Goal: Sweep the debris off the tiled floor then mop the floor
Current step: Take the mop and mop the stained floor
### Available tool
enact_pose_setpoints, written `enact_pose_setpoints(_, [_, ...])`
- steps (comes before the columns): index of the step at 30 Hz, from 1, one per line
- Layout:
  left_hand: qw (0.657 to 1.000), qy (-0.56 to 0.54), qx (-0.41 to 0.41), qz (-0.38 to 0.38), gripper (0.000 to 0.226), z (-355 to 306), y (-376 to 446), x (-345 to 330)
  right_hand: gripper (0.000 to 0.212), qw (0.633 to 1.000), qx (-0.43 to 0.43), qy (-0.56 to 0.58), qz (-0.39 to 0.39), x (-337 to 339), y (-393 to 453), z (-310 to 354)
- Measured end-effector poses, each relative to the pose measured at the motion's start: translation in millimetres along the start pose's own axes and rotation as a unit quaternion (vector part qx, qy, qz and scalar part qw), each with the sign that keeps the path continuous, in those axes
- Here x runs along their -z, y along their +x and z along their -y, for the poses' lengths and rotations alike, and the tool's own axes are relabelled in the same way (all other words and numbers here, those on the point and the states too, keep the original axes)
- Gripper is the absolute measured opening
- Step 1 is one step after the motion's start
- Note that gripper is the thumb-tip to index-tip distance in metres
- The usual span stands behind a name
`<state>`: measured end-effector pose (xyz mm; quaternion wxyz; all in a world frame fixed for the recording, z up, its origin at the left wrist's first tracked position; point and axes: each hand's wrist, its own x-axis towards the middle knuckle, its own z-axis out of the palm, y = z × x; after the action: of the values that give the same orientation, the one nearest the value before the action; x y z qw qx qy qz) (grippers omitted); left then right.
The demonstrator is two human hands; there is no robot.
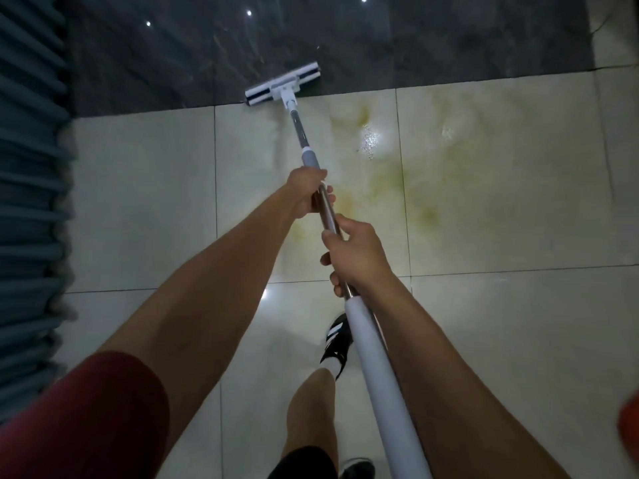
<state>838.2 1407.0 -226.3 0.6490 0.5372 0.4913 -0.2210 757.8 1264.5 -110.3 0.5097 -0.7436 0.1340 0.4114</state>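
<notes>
A flat white mop head (pixel 283 84) rests on the floor where the dark tiles (pixel 207 57) meet the pale cream tiles (pixel 145 202). Its long pole (pixel 300 127) runs back toward me, metal in the middle and white near my body. My left hand (pixel 306 195) grips the metal part farther down the pole. My right hand (pixel 356 257) holds the pole closer to me, just above the white sleeve (pixel 377 368). Yellowish stains and a wet glare patch (pixel 371 140) lie right of the pole.
A ribbed blue-grey shutter or wall (pixel 31 167) runs along the left side. My forward foot in a black-and-white shoe (pixel 337 344) stands on the cream tiles beneath the pole; the other shoe (pixel 356 468) shows at the bottom edge. A pale wall strip (pixel 615 29) stands at the far right.
</notes>
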Motion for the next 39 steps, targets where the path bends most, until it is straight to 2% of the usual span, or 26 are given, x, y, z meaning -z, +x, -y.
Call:
enact_pose_setpoints(9, [0.998,0.057,0.017,-0.021,0.024,32,-25,-33,0.032,0.999,-0.032,0.018,-0.002,24,-39,-31])
enact_pose_setpoints(19, [0.988,0.147,0.034,0.012,0.030,147,-122,-93,0.030,0.999,-0.036,-0.001,-0.021,62,-151,-144])
enact_pose_setpoints(29, [0.988,0.148,0.020,0.042,0.024,284,-213,-171,0.024,0.998,-0.039,0.028,-0.034,125,-259,-275])
enact_pose_setpoints(39, [0.992,0.108,0.046,0.042,0.015,373,-279,-226,0.022,0.997,-0.026,0.029,-0.064,169,-349,-347])
